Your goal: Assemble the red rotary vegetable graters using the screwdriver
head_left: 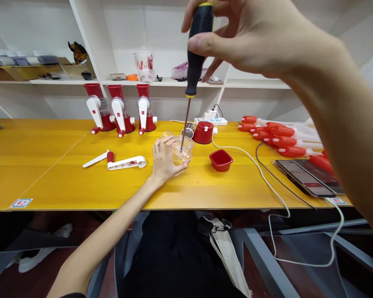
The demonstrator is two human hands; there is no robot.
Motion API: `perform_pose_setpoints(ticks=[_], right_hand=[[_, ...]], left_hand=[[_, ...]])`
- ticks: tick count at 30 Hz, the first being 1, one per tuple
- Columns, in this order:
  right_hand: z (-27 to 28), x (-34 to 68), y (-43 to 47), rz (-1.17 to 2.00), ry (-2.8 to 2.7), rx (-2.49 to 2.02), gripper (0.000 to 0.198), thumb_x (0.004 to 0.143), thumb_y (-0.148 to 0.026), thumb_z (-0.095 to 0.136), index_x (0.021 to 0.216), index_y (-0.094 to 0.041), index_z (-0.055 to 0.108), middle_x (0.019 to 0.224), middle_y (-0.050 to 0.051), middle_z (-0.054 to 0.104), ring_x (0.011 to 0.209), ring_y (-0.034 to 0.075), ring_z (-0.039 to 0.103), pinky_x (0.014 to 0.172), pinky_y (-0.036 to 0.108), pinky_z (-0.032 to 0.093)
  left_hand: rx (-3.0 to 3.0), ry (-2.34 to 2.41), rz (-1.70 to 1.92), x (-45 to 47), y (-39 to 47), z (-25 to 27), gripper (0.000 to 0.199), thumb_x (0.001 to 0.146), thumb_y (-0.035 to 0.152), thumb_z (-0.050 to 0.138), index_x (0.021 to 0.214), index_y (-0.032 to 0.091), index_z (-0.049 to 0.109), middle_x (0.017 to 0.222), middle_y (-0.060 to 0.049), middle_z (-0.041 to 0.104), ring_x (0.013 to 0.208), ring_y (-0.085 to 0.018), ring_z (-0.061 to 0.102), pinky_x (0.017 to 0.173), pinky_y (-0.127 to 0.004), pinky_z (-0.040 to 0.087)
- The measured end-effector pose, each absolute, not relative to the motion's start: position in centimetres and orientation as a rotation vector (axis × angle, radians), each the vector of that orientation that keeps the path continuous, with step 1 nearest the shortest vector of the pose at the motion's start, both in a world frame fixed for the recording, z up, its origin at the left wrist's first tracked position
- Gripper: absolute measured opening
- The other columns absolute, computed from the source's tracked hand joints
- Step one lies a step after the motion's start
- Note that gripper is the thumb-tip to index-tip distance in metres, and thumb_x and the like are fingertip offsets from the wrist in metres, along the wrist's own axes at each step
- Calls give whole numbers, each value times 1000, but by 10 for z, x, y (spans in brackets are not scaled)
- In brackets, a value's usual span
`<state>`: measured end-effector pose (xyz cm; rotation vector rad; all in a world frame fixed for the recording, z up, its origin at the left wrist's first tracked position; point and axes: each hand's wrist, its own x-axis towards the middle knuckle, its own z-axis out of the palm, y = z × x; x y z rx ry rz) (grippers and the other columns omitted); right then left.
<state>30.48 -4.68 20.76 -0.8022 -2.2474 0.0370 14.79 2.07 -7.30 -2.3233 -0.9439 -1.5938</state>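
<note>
**Screwdriver Stood in a Clear Plastic Part, Two Grips, One Surface**

White crank parts (127,163), lying loose on the yellow surface (112,186), well apart from the work. Best left there, out of my forearm's path.

Clear plastic part (188,145), one, on the surface in front of me, near its middle. For good work it should sit flat and not turn; my hold ought to be firm but not crushing, with fingers away from the tip.

Screwdriver (194,72), one, dark handle with yellow trim, its shaft running down into the clear plastic part. In this view it leans somewhat to my right; I judge it best lined up with the seat below, pressed straight down and turned slowly. Whether the tip meets a screw, I cannot tell.

Red cup (220,161), one, just right of the work, open side up, touched by neither hand.

Left grip (164,161): partly curled, fingers over the left and far side of the clear plastic part, thumb along the near edge, bracing it.

Right grip (248,45): raised high, thumb and fingers closed about the screwdriver handle in a pinch, palm mostly clear of it.
</note>
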Motion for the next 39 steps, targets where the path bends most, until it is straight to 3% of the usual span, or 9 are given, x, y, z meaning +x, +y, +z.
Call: perform_pose_setpoints(ticks=[5, 11, 18, 22, 25, 28, 31, 35, 39], right_hand=[[182, 289, -36, -155, -1918, -660, 26, 87, -33, 69, 86, -17, 49, 79, -3, 42, 66, 1, 45, 49, 10, 43], [178, 286, -43, 88, -2036, -654, 16, 99, -33, 45, 110, -22, 50, 103, 0, 62, 86, 9, 67, 60, 17, 56], [194, 302, -41, 284, -2129, -681, 31, 97, -20, 42, 123, -15, 58, 110, -3, 61, 92, 3, 65, 69, 14, 59], [185, 290, -27, 145, -1967, -511, 27, 89, -30, 64, 104, -8, 63, 97, -4, 61, 88, 0, 59, 77, 10, 55], [177, 284, -22, -7, -1846, -469, 23, 92, -33, 60, 99, -12, 66, 90, -4, 62, 82, 0, 58, 72, 8, 52], [180, 293, -27, 198, -1974, -573, 30, 96, -27, 44, 120, -20, 61, 115, -4, 65, 89, 6, 65, 56, 13, 55], [188, 306, -30, 380, -2086, -570, 34, 94, -26, 50, 126, -19, 57, 126, -2, 62, 101, 12, 67, 58, 22, 62], [182, 302, -22, 211, -1886, -432, 31, 84, -30, 71, 108, -11, 64, 104, -3, 66, 87, 3, 62, 62, 14, 57], [177, 292, -22, 131, -1815, -460, 13, 91, -26, 62, 99, -16, 66, 88, -6, 66, 77, 1, 58, 68, 10, 53]], left_hand=[[-2330, -952, -1601, 148, 20, -73, 75, 73, 59, 76, 132, 25, 43, 134, -13, 56, 128, -34, 51, 112, -57, 38], [-2326, -961, -1585, 148, 20, -73, 76, 73, 60, 76, 133, 25, 43, 135, -13, 55, 129, -34, 50, 112, -57, 38], [-2316, -949, -1590, 149, 20, -73, 74, 74, 60, 74, 132, 23, 44, 134, -13, 56, 128, -33, 51, 112, -54, 38], [-2302, -938, -1597, 148, 20, -72, 74, 74, 60, 75, 130, 23, 45, 134, -13, 56, 127, -33, 51, 111, -54, 39], [-2296, -932, -1603, 148, 20, -72, 75, 73, 59, 76, 131, 23, 44, 133, -14, 57, 127, -33, 52, 111, -55, 39], [-2297, -923, -1601, 148, 20, -72, 75, 73, 57, 76, 131, 23, 44, 132, -14, 57, 126, -34, 52, 111, -55, 39], [-2293, -934, -1603, 149, 20, -73, 75, 73, 58, 76, 131, 24, 43, 133, -13, 56, 126, -33, 52, 110, -54, 40], [-2274, -940, -1607, 150, 20, -73, 76, 71, 59, 77, 130, 24, 44, 132, -12, 57, 125, -33, 52, 108, -53, 42], [-2282, -953, -1607, 149, 20, -73, 75, 73, 60, 76, 131, 23, 45, 133, -13, 57, 126, -33, 51, 108, -53, 41]])
